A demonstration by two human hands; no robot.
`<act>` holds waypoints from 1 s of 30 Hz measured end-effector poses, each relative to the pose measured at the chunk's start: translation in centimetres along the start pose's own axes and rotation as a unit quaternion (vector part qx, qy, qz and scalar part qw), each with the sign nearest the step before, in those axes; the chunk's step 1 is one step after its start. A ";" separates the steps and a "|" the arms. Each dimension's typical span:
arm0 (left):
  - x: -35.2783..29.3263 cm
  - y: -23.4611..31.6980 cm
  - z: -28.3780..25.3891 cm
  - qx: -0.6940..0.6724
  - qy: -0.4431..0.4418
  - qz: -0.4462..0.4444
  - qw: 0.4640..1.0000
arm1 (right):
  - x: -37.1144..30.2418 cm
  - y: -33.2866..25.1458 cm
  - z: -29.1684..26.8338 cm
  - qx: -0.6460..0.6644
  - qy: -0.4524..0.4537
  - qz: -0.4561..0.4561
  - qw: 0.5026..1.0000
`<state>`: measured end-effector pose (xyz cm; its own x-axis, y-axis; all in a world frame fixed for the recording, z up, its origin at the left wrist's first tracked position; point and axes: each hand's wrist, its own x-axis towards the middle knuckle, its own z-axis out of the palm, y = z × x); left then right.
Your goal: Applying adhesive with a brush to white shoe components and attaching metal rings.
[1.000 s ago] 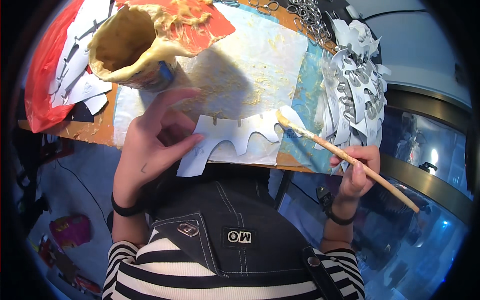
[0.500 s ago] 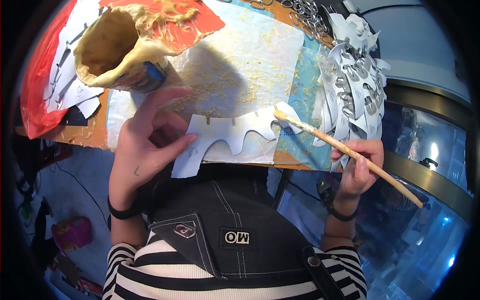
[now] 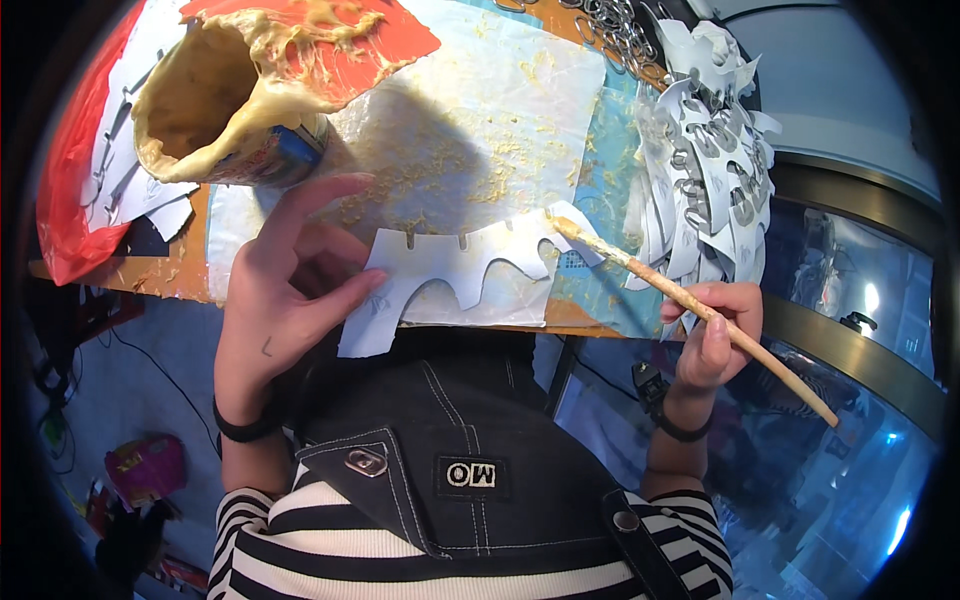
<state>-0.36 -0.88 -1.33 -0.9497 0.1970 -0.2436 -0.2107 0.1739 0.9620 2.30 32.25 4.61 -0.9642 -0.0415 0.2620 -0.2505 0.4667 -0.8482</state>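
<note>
Far left, the paste-caked can (image 3: 215, 115) holds yellow glue. Left hand (image 3: 285, 300) fingers spread open on the white cutout (image 3: 450, 275); right hand (image 3: 712, 335) fingers grip the brush (image 3: 690, 305), its tip now nearer the cutout's right end.

Bright overhead light, sharp centre, dark bent fisheye rim

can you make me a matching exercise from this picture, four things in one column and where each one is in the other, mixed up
Things:
1. white paper cutout
2. glue-caked brush
3. paste-smeared tub
4. stack of white cut shapes

Places or states:
A. lying on its side at the far left of the table
B. held in the right hand, tip on the cutout's right end
C. piled at the table's right edge
D. pinned at its left end by the left hand's fingers

Pairs: 1-D, 2-B, 3-A, 4-C
</note>
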 end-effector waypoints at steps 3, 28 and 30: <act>0.0 0.0 -0.1 0.000 -0.003 -0.004 1.000 | 0.0 0.1 0.2 -0.007 0.013 -0.009 1.000; 0.0 -0.1 0.2 -0.010 -0.001 0.018 1.000 | -1.7 1.0 1.6 -0.002 0.053 -0.031 0.998; 0.0 -0.2 0.1 -0.005 -0.001 0.020 1.000 | -2.0 0.9 1.4 -0.016 0.034 -0.027 0.999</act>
<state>-0.25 -0.83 -1.54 -0.9570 0.2056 -0.2048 -0.1743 0.1568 0.9721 3.84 31.52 2.73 -0.9410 -0.0080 0.3384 -0.2981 0.4931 -0.8173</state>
